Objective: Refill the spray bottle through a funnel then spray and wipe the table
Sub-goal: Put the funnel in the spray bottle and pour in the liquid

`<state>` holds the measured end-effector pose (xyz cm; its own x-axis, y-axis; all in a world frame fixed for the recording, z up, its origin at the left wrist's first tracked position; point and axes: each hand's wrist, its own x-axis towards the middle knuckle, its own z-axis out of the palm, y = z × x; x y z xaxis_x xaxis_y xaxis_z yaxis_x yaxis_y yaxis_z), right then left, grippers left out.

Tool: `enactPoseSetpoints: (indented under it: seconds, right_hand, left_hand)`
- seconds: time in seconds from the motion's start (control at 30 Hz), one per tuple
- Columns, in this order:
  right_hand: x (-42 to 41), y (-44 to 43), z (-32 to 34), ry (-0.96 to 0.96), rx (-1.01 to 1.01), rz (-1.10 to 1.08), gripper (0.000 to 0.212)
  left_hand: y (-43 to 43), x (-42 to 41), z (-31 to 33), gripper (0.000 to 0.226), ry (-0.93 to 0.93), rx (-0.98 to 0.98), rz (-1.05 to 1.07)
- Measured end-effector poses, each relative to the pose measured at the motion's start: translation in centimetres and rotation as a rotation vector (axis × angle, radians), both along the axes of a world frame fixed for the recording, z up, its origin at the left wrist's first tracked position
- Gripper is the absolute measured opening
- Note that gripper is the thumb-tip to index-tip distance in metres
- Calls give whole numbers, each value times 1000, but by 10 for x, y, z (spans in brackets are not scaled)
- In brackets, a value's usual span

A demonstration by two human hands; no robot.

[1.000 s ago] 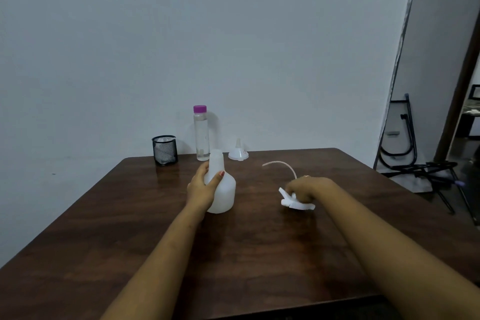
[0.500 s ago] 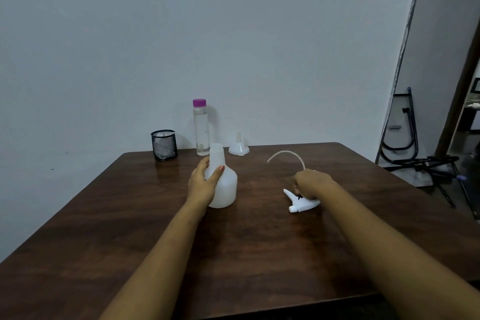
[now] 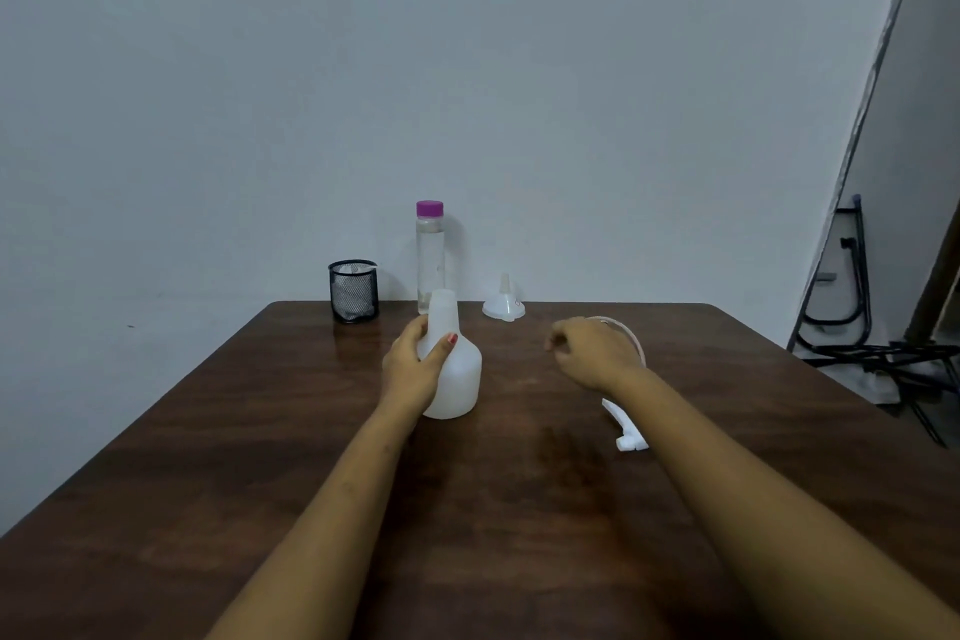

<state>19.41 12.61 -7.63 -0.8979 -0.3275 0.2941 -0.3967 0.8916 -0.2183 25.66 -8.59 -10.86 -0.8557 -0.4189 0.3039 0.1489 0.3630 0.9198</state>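
Curling round the neck of the open spray bottle (image 3: 460, 379), the fingers of the left hand (image 3: 413, 372) are clamped on it, upright at mid table (image 3: 519, 509); the right hand (image 3: 592, 353) is held loosely curled, empty, at its 3 o'clock. The funnel (image 3: 503, 308) at 1 o'clock should be turned over and seated squarely.

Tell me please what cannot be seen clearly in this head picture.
Spray head: head view, the right forearm covers most of it.
Spray bottle fill level: cloudy wall and the left hand grip hide it.
Mesh cup contents: too small, far off.
Right hand: curled fingers hidden behind its own back.
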Motion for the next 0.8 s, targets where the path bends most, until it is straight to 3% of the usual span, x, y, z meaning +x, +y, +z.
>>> enactPoseSetpoints:
  seconds: [0.13, 0.33, 0.8]
  right_hand:
    - [-25, -26, -3, -127, -150, -3, 27]
    - [-77, -57, -18, -266, -201, -57, 37]
    - [-184, -98, -35, -334, -117, -130, 67]
  left_hand:
    - [-9, -11, 2, 43, 61, 42, 37]
    - [-17, -38, 1, 41, 39, 35, 43]
    - [-41, -102, 46, 64, -402, -365, -126]
